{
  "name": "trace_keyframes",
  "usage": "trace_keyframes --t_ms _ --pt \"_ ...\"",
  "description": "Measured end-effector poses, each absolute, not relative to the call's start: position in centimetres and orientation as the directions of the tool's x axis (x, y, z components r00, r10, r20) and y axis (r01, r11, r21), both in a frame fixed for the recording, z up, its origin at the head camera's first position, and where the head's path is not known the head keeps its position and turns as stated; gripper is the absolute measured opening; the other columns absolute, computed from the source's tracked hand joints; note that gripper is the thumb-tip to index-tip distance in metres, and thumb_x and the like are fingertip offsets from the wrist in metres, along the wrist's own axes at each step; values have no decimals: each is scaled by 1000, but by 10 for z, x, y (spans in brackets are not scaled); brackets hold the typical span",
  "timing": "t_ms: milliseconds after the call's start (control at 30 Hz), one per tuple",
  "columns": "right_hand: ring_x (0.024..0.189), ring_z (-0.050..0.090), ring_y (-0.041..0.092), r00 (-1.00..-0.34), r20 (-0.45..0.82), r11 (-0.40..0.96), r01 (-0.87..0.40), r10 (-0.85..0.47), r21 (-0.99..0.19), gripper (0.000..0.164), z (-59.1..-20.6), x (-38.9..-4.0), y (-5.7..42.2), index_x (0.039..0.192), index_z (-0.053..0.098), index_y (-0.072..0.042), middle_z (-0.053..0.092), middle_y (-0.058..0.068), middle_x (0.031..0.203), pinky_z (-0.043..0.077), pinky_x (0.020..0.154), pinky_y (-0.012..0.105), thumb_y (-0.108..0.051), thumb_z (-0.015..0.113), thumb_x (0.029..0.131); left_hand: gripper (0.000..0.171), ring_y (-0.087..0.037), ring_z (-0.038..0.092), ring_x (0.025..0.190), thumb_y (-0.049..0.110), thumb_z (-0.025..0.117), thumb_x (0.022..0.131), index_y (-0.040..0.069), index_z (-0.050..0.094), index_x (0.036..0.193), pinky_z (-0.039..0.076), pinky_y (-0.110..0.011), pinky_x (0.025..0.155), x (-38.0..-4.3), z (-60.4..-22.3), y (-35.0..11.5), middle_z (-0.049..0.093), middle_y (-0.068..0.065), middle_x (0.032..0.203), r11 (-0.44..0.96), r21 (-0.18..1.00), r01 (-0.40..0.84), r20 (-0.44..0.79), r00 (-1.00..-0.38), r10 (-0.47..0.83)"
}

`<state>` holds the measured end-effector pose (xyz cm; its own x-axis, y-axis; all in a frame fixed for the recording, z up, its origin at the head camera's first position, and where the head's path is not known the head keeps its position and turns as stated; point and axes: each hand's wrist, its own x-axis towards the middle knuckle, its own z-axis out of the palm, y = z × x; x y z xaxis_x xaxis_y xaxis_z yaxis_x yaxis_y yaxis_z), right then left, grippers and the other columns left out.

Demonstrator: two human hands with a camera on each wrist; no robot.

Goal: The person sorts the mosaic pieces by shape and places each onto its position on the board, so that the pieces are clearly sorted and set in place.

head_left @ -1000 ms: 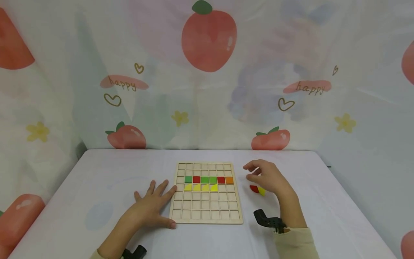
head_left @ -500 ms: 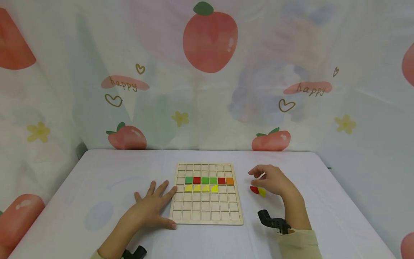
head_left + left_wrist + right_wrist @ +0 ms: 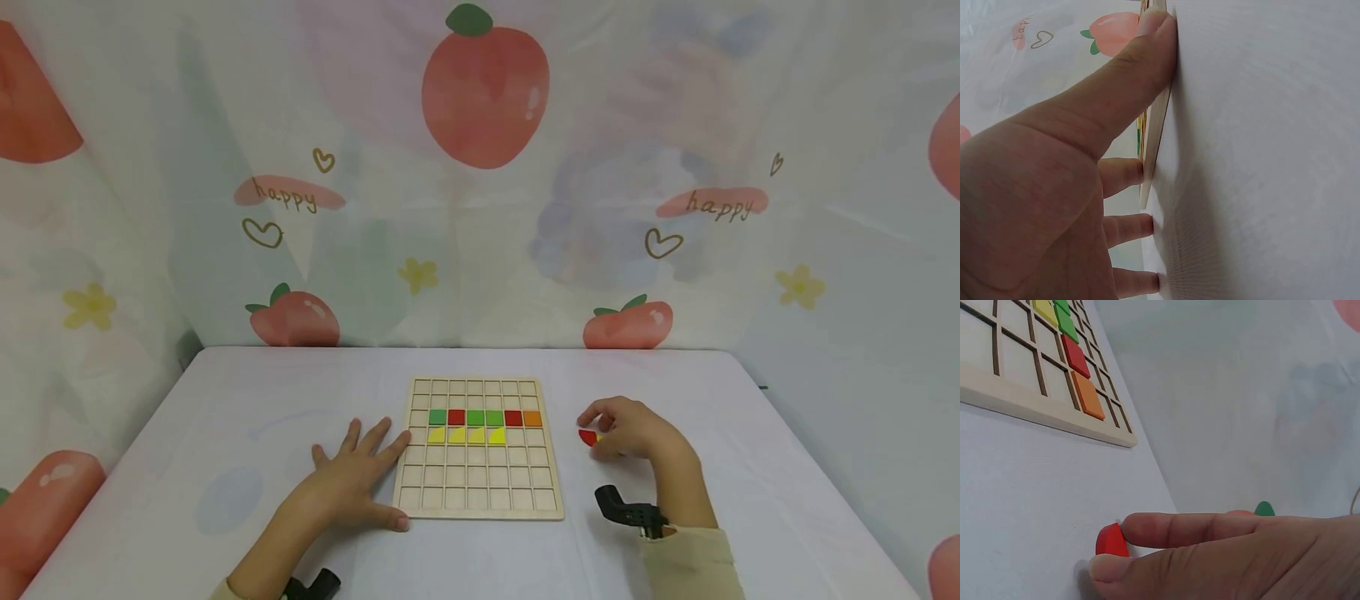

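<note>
A square-celled wooden board (image 3: 477, 477) lies flat on the table. My left hand (image 3: 341, 485) spreads its fingers beside it, index fingertip at the left edge and thumb at the near left corner. In the left wrist view the thumb (image 3: 1129, 75) presses along the board's side (image 3: 1159, 119). Right of the board, my right hand (image 3: 630, 432) pinches a small red piece (image 3: 587, 437) with a curved edge between thumb and index finger. The right wrist view shows this red piece (image 3: 1110, 540) at the fingertips. A yellow piece (image 3: 599, 437) is mostly hidden under that hand.
One row of the board holds green, red and orange square tiles, among them an orange tile (image 3: 532, 418) at the right end. Below them sit several yellow triangle tiles (image 3: 476, 436). A patterned cloth (image 3: 480, 250) hangs behind the white table (image 3: 300, 375).
My right hand has come down and toward me onto the red and yellow pieces, and its thumb and index finger have closed on the red one. The left hand stays put.
</note>
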<state>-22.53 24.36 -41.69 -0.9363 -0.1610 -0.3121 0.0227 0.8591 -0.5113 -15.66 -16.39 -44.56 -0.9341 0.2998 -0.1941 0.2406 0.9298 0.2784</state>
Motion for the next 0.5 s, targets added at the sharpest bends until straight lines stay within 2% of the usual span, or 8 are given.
trace_keyframes --t_ms 133,267,500 --pt "87 54 23 -947 -273 845 5 -167 -535 29 -421 -227 240 104 70 -15 59 8 97 48 67 34 -5 79 78 117 -54 9 148 75 80 57 28 37 155 9 -91 91 -157 -446 -164 23 -11 165 930 279 238 -195 -935 298" --pt "82 54 21 -962 -217 844 -25 -166 -536 22 -427 -230 232 100 70 -12 59 5 89 47 66 32 -4 77 80 117 -54 9 149 75 80 57 29 37 155 9 -91 91 -157 -445 -164 23 -11 165 930 283 236 -199 -934 297" --pt "83 53 21 -980 -128 842 -60 -152 -536 21 -434 -235 214 101 70 -12 60 4 90 47 68 32 -4 74 82 117 -53 9 149 75 80 57 29 37 155 8 -91 92 -157 -445 -164 22 -10 165 929 283 237 -202 -933 299"
